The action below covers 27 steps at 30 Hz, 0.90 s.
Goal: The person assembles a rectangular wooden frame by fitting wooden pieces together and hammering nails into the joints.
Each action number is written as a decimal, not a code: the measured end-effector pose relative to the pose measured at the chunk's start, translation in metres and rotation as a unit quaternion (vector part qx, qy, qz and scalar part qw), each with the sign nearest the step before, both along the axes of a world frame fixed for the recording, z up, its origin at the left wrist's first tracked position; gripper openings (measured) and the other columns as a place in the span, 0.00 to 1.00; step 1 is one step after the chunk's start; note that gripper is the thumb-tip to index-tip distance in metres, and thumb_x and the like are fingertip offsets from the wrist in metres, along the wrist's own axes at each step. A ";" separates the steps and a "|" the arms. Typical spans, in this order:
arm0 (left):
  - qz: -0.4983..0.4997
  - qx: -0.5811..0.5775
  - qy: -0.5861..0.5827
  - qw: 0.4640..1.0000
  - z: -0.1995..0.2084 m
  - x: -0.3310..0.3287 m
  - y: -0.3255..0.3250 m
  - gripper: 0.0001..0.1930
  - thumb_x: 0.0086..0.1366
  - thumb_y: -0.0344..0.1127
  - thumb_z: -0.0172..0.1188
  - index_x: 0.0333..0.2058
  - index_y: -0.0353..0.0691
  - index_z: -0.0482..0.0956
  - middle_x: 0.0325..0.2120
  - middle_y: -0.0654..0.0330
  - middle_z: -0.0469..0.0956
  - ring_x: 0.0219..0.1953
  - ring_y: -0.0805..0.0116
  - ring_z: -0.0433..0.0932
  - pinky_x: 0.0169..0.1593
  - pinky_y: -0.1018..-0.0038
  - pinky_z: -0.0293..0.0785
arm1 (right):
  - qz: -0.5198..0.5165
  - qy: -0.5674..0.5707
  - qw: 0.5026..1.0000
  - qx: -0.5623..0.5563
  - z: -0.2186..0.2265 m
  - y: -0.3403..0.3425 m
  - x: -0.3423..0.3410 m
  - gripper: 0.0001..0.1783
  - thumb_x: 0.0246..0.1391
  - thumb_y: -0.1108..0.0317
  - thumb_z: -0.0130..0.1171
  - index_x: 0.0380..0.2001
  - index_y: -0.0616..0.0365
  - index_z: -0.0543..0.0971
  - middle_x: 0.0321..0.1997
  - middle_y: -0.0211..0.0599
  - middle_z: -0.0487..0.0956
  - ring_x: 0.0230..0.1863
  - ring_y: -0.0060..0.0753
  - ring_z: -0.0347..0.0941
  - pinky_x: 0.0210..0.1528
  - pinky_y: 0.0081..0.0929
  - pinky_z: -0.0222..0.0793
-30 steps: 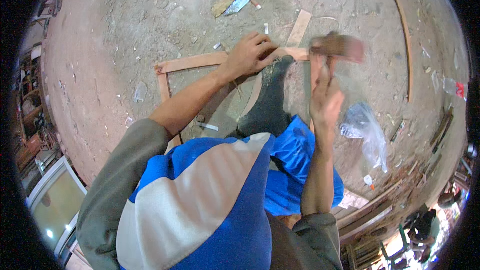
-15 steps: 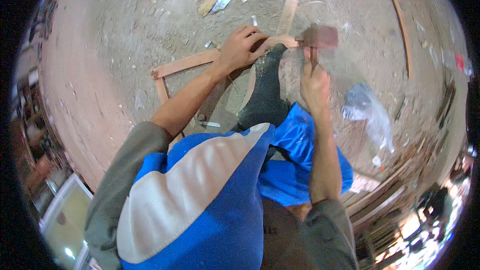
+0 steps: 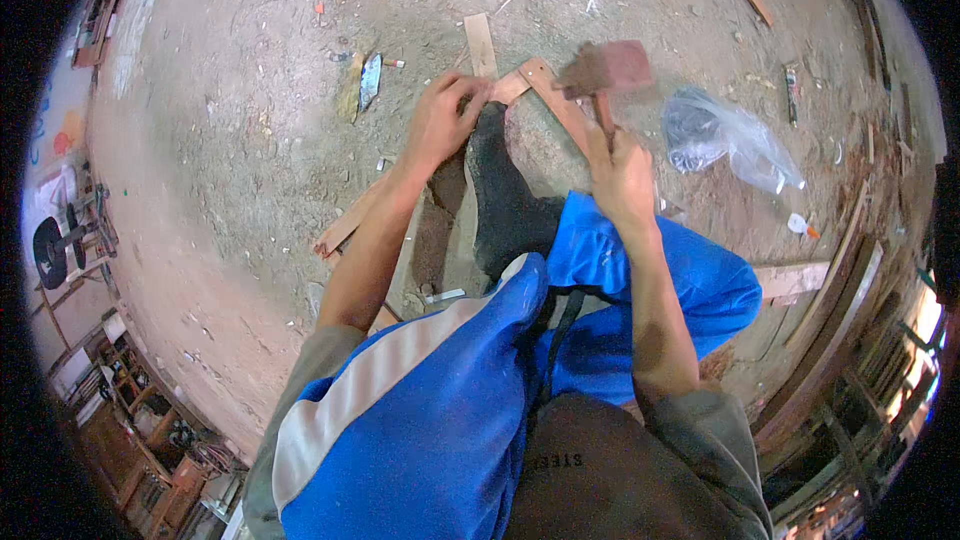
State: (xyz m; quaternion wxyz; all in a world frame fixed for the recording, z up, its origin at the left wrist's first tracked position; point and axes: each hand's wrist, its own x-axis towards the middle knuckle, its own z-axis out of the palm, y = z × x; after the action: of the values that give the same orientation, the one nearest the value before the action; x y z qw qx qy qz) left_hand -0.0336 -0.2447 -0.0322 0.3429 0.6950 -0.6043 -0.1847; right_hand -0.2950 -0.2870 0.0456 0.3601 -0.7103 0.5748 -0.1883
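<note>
We see the wooden frame on the dirt floor, partly hidden behind the left forearm. Near its corner is the head of the mallet — the right hand has the handle in a closed, firm grip. The left hand is at the frame, near the toe of the black-covered foot; whether its grip holds something, we cannot tell. Just beyond lies a short wooden strip, and at the right — apart from the frame — a clear plastic bag.
</note>
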 end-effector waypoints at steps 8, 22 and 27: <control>-0.068 0.209 -0.156 0.963 0.021 -0.032 -0.065 0.29 0.57 0.53 0.69 0.43 0.30 0.77 0.34 0.42 0.82 0.40 0.42 0.83 0.46 0.56 0.78 | -0.168 -0.049 0.971 0.164 -0.027 0.050 -0.084 0.23 0.67 0.56 0.53 0.27 0.67 0.76 0.18 0.40 0.74 0.21 0.30 0.69 0.24 0.36 0.62; -0.037 0.306 0.060 0.949 0.024 -0.011 -0.083 0.22 0.48 0.34 0.71 0.42 0.31 0.79 0.36 0.52 0.83 0.40 0.61 0.82 0.44 0.64 0.76 | -0.216 -0.181 0.944 0.172 -0.017 0.060 -0.084 0.28 0.68 0.52 0.52 0.17 0.58 0.69 0.15 0.27 0.67 0.18 0.20 0.62 0.20 0.31 0.56; -0.080 0.270 0.336 0.899 0.031 0.004 -0.112 0.21 0.52 0.28 0.67 0.46 0.32 0.80 0.38 0.60 0.82 0.43 0.70 0.79 0.49 0.69 0.73 | -0.246 -0.260 0.911 0.206 -0.008 0.061 -0.074 0.23 0.69 0.53 0.52 0.22 0.53 0.67 0.16 0.21 0.65 0.15 0.15 0.59 0.15 0.24 0.52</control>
State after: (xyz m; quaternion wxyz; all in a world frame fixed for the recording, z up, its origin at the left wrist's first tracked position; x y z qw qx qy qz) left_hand -0.0296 -0.3564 -0.0011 0.3094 0.6067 -0.4335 -0.5901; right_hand -0.3691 -0.2260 0.0377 0.5772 -0.3828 0.6432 -0.3265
